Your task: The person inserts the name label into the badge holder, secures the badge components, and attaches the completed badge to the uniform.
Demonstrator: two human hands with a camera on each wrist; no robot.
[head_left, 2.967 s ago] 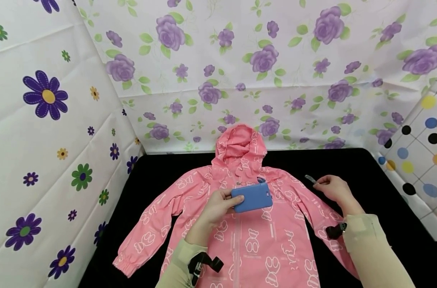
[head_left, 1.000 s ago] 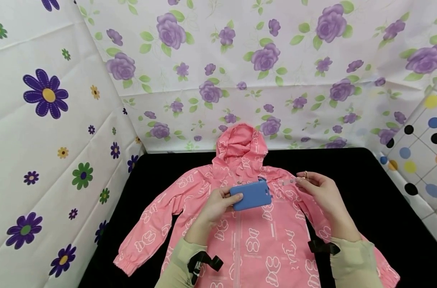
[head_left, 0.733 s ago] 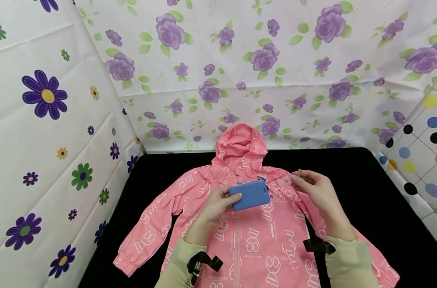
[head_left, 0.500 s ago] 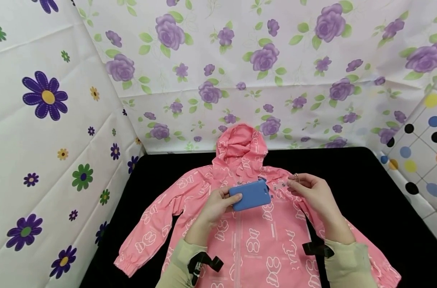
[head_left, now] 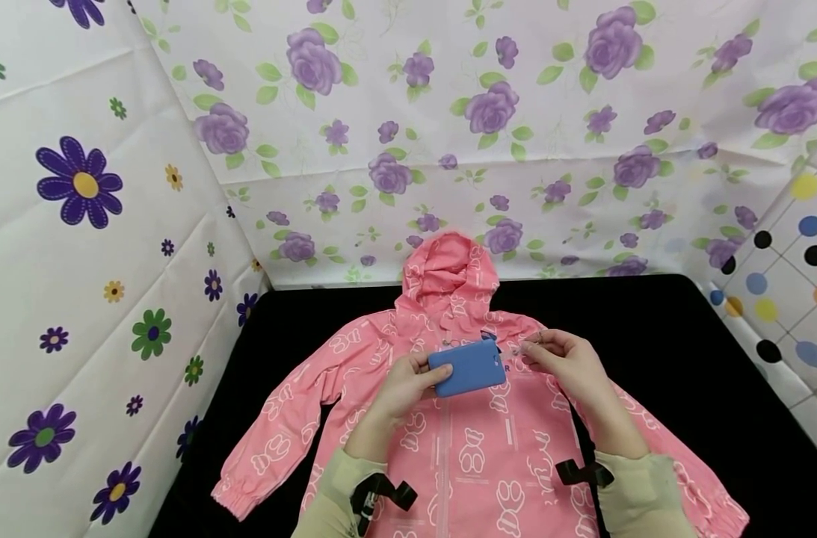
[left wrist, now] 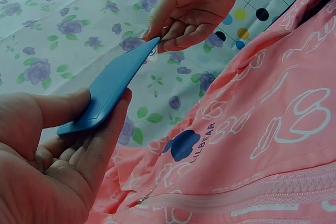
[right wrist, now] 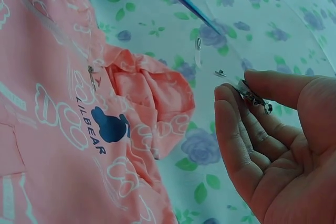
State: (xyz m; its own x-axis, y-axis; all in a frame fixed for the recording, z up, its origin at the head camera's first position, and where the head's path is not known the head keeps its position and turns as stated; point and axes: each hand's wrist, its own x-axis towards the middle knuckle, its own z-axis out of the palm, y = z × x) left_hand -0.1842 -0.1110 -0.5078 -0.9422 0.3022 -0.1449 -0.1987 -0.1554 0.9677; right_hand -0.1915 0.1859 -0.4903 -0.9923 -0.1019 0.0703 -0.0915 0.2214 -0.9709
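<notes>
My left hand (head_left: 403, 385) holds a blue badge holder (head_left: 467, 368) between thumb and fingers, above the chest of a pink hooded jacket (head_left: 475, 478). A small slot shows at the holder's right end, beside my right hand (head_left: 572, 366). In the right wrist view, that hand pinches a badge clip (right wrist: 254, 98) with metal parts and a clear strap, its strap end pointing towards the holder's edge (right wrist: 184, 1). In the left wrist view the holder is seen nearly edge-on and partly hides my right fingertips. Whether strap and holder touch I cannot tell.
The jacket lies spread on a black table (head_left: 650, 321), hood away from me and sleeves out. A floral sheet (head_left: 395, 112) hangs behind; a flowered sheet (head_left: 78, 299) stands on the left and a dotted one (head_left: 798, 299) on the right.
My right hand has come left from beyond the right sleeve, bringing the badge clip close to the holder's slotted end. My left hand and the badge holder have barely moved.
</notes>
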